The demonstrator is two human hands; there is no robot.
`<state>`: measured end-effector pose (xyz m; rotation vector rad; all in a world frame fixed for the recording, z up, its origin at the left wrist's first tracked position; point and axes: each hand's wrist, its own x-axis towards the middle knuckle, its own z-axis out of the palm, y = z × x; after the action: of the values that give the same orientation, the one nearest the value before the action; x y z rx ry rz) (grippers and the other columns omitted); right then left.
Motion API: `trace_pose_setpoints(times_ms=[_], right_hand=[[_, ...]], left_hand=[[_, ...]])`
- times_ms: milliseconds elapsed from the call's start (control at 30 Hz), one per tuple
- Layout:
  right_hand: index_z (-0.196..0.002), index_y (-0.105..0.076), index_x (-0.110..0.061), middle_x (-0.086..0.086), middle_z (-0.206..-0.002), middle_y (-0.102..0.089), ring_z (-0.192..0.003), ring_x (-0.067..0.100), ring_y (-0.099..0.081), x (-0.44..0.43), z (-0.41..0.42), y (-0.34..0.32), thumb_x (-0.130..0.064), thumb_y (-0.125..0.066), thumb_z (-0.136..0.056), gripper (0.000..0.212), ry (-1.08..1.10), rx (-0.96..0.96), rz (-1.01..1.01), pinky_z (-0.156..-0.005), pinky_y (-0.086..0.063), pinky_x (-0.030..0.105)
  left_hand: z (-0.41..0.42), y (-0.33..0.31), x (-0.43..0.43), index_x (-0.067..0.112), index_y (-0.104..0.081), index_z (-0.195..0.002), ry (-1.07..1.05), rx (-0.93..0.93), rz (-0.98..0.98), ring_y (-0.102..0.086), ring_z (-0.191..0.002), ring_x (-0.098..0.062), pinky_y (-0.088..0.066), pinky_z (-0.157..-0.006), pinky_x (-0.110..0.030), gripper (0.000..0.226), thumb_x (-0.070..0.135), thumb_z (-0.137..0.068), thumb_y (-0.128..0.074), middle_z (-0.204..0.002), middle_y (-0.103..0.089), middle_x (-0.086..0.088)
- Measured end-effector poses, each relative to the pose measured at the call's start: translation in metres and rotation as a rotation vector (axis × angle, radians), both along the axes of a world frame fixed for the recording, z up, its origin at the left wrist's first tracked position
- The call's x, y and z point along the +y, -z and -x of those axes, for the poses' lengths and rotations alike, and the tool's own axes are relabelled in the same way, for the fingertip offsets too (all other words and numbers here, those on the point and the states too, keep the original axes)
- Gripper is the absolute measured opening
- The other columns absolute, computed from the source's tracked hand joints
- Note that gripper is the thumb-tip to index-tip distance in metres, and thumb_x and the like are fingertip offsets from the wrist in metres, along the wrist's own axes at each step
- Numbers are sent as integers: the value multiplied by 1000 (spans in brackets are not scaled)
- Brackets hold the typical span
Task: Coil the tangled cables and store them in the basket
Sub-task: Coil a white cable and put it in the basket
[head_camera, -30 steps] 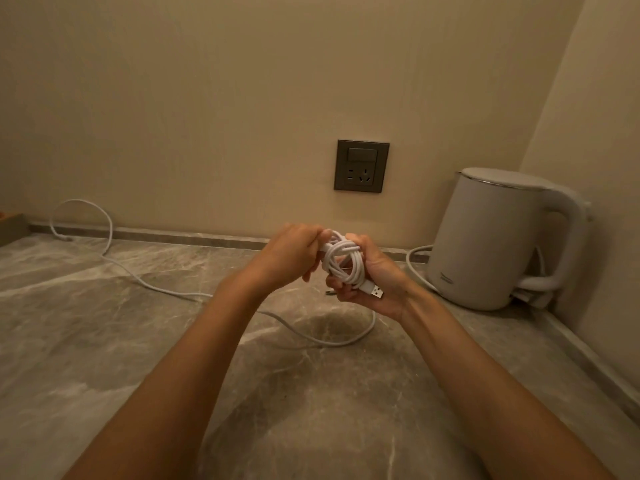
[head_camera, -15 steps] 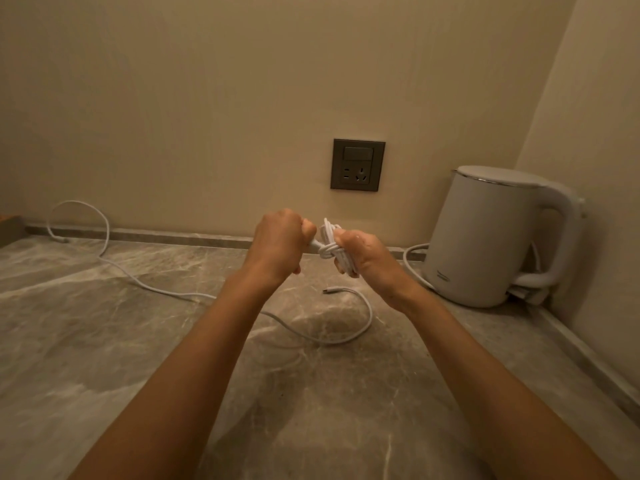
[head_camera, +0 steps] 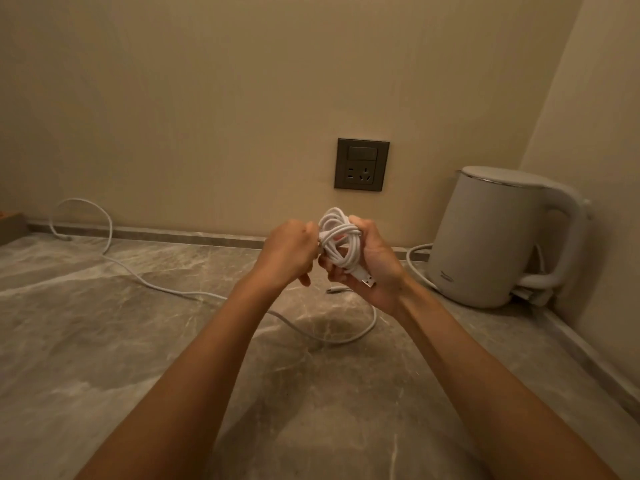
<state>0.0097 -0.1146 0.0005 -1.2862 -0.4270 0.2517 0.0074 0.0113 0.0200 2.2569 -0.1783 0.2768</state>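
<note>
Cradling cable coil [head_camera: 340, 242], right hand [head_camera: 375, 270] grips; left hand [head_camera: 287, 252] seemingly pinches.

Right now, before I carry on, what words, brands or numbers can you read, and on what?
Nothing is readable.
kettle: small dark brand mark low on its side, too blurred to read.
socket plate: no text visible.
coiled cable: no marking visible on it or its plug.

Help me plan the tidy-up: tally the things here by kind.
Cables: 3 (coiled bundle, loose cable on the counter, kettle cord)
Kettle: 1
Wall socket: 1
Brown box, cut off at left edge: 1
Total: 6
</note>
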Motion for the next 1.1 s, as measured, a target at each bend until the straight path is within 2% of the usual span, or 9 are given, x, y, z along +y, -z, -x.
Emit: trace_pose_setpoints(times_ms=[133,200,333,467,633,733,800,933,1100], right_hand=[[-82,-59,-8,9,-62,-56,-52,13,-48,-6,3,-2,-45,-38,-85,42,-118,91,-63,-45,-37,20],[-82,-60,-8,11,-62,-57,-51,14,-49,-8,4,-4,-45,-38,-86,44,-164,134,-71,-43,-37,20],[-88,-64,-5,18,-68,-61,-53,19,-56,-13,4,0,-47,-35,-91,51,-181,244,-18,-44,-43,21],[-101,-62,-2,22,-81,-66,-61,24,-64,-17,4,-2,-51,-26,-97,61,-124,258,44,-49,-51,24],[-105,-59,-11,17,-95,-68,-73,27,-67,-20,-3,-4,-45,-31,-98,45,100,173,264,-65,-53,33],[-92,-59,-10,10,-94,-63,-69,22,-65,-19,-3,-7,-26,-38,-98,27,246,88,358,-60,-54,24],[-91,-60,-6,7,-88,-60,-69,17,-62,-16,-4,-6,-14,-44,-97,19,278,3,415,-64,-55,22],[-93,-60,-10,7,-87,-61,-69,12,-59,-7,-8,1,-20,-52,-96,13,387,-186,627,-69,-54,25],[-97,-59,-10,-1,-77,-60,-72,17,-59,1,-4,0,-16,-58,-91,8,433,-316,744,-71,-53,34]], left_hand=[[0,-5,7,10,-53,-94,113,-101,76,-57,-59,-18,-39,-44,-23,26,14,-98,-27,-82,-58,-6],[2,-10,10,15,-53,-103,208,-111,104,-54,-60,-15,-38,-45,-21,20,15,-98,-33,-85,-57,-1],[3,-13,11,12,-60,-100,255,-68,55,-53,-59,-11,-43,-44,-16,13,10,-91,-51,-79,-61,-4],[1,-11,17,6,-63,-101,241,-45,59,-60,-59,-13,-51,-50,-17,13,11,-89,-57,-78,-65,-10],[-4,-10,23,6,-57,-98,139,-65,73,-58,-58,-14,-53,-50,-19,8,9,-93,-51,-71,-58,-7],[-9,-5,26,5,-55,-100,59,-79,77,-58,-59,-14,-53,-52,-20,10,9,-94,-49,-74,-57,-5],[-11,-2,26,5,-55,-102,39,-74,59,-59,-60,-13,-53,-51,-20,11,10,-94,-49,-77,-58,-6],[-11,0,26,4,-59,-103,47,-48,24,-61,-57,-12,-51,-46,-15,16,10,-89,-59,-79,-63,-10],[-4,-1,29,0,-66,-94,30,-3,42,-62,-48,-12,-54,-47,-20,14,9,-84,-66,-70,-65,-12]])
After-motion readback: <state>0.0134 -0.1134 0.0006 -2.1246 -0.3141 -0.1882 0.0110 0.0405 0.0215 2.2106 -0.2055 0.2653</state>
